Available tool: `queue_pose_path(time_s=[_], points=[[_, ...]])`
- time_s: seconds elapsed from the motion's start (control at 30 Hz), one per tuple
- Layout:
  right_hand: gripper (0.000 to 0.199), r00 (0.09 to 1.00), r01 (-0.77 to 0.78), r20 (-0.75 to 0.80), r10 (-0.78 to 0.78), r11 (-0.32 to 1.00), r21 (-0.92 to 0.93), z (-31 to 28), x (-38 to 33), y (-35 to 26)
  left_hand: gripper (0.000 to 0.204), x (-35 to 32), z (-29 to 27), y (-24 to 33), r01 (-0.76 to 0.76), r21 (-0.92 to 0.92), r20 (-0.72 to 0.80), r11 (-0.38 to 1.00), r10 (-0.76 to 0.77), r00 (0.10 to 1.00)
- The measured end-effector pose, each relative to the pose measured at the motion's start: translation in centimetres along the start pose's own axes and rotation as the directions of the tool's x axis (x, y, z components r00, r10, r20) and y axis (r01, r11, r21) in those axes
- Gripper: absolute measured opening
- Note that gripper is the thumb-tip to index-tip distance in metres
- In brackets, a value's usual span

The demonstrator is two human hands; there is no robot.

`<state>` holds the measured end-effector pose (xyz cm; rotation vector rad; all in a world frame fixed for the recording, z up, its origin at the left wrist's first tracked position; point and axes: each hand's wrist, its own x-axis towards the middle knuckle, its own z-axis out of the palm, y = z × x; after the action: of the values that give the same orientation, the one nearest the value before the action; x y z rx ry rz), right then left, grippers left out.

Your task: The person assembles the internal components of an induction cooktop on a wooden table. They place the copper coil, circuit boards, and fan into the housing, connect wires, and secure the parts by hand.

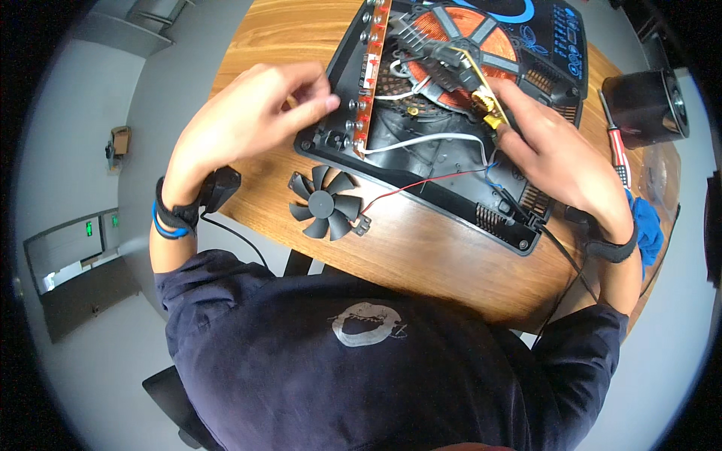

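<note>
An opened induction cooker with a black plastic housing [444, 199] lies tilted across the table. My right hand [553, 146] is closed on the edge of a circuit board [481, 86], seen nearly edge-on, with a finned heat sink and yellow parts. Behind the board shows the copper coil [492, 34]. My left hand [252, 109] hovers at the housing's left side, thumb stretched out and fingers loosely bent, with nothing visible in it. Near its thumb runs a narrow control board [368, 83] with red parts. A black fan [322, 204] lies outside the housing, joined by a red wire.
The wooden table [421, 259] carries a black cylindrical container [643, 109] at the right, with a red-handled screwdriver [618, 150] and a blue cloth [645, 225] nearby. White wires [429, 140] cross the housing. A black power cord [564, 252] leaves its near right corner.
</note>
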<state>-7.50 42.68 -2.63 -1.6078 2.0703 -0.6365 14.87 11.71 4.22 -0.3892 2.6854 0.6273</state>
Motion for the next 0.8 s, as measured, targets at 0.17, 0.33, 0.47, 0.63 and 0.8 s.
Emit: queue_pose_path(time_s=[0.17,0.33,0.47,0.63,0.8], points=[[0.066,1.0,-0.005,-0.001,0.005,0.999,-0.046,0.3,-0.2,0.6,0.042,-4.0,3.8,-1.1,-0.387,0.098,0.314,0.917,0.34,0.886],[0.065,1.0,-0.012,0.023,0.012,1.0,-0.01,0.1,0.2,0.4,0.04,-5.5,7.5,1.1,-0.311,0.131,0.288,0.941,0.264,0.921],[0.064,1.0,-0.006,0.015,0.006,1.0,0.006,-0.1,-0.1,0.9,0.036,-5.3,7.7,0.8,-0.374,0.207,0.242,0.904,0.324,0.915],[0.062,1.0,-0.004,-0.004,0.004,1.0,0.014,0.1,-0.3,1.2,0.034,-6.1,8.8,1.7,-0.32,0.356,0.217,0.878,0.255,0.942],[0.061,1.0,-0.01,-0.021,0.01,1.0,0.027,0.1,-0.5,0.7,0.028,-6.6,7.3,2.4,-0.32,0.352,0.267,0.88,0.233,0.935]])
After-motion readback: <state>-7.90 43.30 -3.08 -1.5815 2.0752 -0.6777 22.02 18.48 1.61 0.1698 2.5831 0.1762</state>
